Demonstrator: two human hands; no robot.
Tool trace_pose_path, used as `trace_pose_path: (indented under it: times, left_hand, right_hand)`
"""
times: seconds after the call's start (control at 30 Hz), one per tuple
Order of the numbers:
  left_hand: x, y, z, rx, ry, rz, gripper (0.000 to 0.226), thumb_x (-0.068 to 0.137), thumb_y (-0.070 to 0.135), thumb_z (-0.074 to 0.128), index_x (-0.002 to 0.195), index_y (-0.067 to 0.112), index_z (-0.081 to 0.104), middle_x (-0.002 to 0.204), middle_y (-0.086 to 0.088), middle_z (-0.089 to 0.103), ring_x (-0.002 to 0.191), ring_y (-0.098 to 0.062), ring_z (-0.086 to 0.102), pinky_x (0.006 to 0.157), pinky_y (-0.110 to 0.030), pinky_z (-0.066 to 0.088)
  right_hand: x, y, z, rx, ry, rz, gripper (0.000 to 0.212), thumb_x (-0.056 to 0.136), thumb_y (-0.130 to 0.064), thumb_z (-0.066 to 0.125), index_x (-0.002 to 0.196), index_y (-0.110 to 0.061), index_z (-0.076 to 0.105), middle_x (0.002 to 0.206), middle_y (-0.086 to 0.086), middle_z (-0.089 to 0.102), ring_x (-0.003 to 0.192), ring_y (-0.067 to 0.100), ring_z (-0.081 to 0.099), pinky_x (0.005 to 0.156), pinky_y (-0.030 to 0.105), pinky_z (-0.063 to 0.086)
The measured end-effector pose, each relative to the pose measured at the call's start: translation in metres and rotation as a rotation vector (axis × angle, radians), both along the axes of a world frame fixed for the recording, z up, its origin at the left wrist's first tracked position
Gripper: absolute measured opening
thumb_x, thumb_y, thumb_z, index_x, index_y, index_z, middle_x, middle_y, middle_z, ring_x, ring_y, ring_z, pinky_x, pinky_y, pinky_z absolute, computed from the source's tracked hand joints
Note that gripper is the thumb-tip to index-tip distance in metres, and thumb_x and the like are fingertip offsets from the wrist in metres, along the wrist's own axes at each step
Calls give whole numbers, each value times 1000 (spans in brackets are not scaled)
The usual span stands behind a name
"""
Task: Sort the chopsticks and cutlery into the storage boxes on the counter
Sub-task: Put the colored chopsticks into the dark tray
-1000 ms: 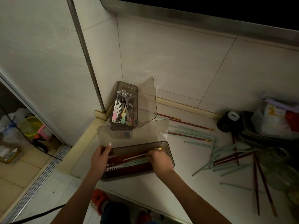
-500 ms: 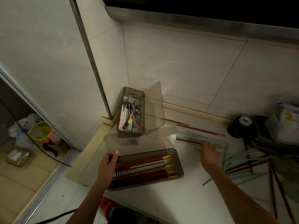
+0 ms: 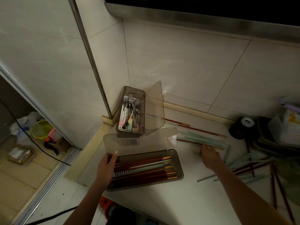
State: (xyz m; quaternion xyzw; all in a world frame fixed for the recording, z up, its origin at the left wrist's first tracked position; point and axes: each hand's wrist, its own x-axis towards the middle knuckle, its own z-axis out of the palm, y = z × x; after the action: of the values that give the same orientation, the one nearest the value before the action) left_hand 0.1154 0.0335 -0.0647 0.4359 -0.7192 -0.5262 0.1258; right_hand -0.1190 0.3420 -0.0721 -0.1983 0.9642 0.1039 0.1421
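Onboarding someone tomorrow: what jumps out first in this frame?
The open chopstick box at the counter's near edge, lined with red and mint chopsticks, left hand gripping its end. To its right, the right hand reaches into the loose chopsticks. Behind, in the corner, the cutlery box holds forks.

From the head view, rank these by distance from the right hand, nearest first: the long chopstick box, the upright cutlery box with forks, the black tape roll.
From the right hand:
1. Long smoky-plastic chopstick box, just to its left.
2. Black tape roll, up and to the right by the wall.
3. Upright smoky-plastic cutlery box with forks, far left in the corner.
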Motion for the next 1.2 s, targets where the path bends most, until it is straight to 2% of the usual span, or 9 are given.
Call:
trace_pose_path:
  times: [0.13, 0.23, 0.37, 0.47, 0.63, 0.77, 0.97, 1.07, 1.2]
  left_hand:
    - [0, 0, -2, 12, -7, 1, 34, 96, 40, 46, 89, 10, 58, 82, -6, 66, 77, -20, 63, 70, -31, 45]
    - [0, -2, -4, 5, -9, -1, 37, 95, 41, 47, 88, 7, 58, 81, -9, 66, 79, -24, 64, 71, -33, 47]
    - [0, -2, -4, 3, -13, 0, 37, 95, 41, 47, 88, 7, 58, 81, -10, 65, 78, -23, 64, 69, -32, 46]
    - [1, -1, -2, 10, -6, -11, 36, 96, 41, 47, 90, 6, 57, 82, -10, 65, 78, -23, 63, 67, -31, 45]
    - [0, -1, -3, -2, -9, -16, 39, 96, 40, 47, 93, 4, 58, 83, -11, 64, 79, -23, 63, 67, -30, 45]
    - [-1, 1, 0, -17, -7, -14, 38, 97, 38, 46, 93, 1, 57, 84, -13, 63, 74, -19, 60, 61, -24, 40]
    - [1, 1, 0, -16, 11, -9, 38, 96, 38, 46, 92, 2, 57, 81, -13, 64, 74, -23, 62, 62, -29, 44]
    - [0, 0, -1, -17, 3, 4, 36, 96, 38, 47, 91, 4, 58, 80, -11, 64, 73, -22, 62, 60, -27, 43]
    - [-1, 1, 0, -14, 4, 7, 35, 96, 37, 48, 90, 4, 58, 79, -8, 62, 72, -18, 59, 60, -24, 40]
  right_hand:
    - [4, 1, 0, -20, -25, 42, 46, 92, -2, 40, 137, -2, 32, 138, 15, 41, 130, 31, 36, 96, 41, 43]
    - [16, 0, 1, -15, 133, 161, 63, 61, 3, 79, 119, 9, 55, 107, 24, 63, 95, 38, 62, 65, 46, 57]
    - [33, -5, 2, 49, 184, 277, 50, 80, -1, 62, 127, 0, 48, 122, 18, 55, 107, 33, 56, 77, 45, 51]
    - [38, -7, -5, 89, 155, 359, 62, 30, 0, 90, 88, 0, 68, 81, 17, 66, 66, 32, 64, 43, 43, 52]
    - [56, -17, 14, -144, 223, 392, 62, 77, -4, 68, 133, -9, 41, 130, 12, 50, 118, 28, 50, 91, 41, 47]
    - [80, -39, 37, -467, 324, 640, 70, 53, -17, 87, 111, -18, 48, 98, 3, 67, 86, 19, 65, 73, 32, 54]
    - [127, -94, 64, -835, 440, 886, 46, 76, -9, 67, 118, -11, 46, 97, 8, 64, 82, 23, 60, 74, 31, 51]
    - [143, -117, 61, -844, 368, 913, 41, 79, -16, 61, 118, -14, 47, 101, 6, 63, 86, 21, 61, 74, 29, 51]
    - [143, -125, 33, -667, 216, 848, 50, 65, -19, 80, 111, -22, 59, 94, -2, 66, 84, 16, 65, 67, 25, 54]
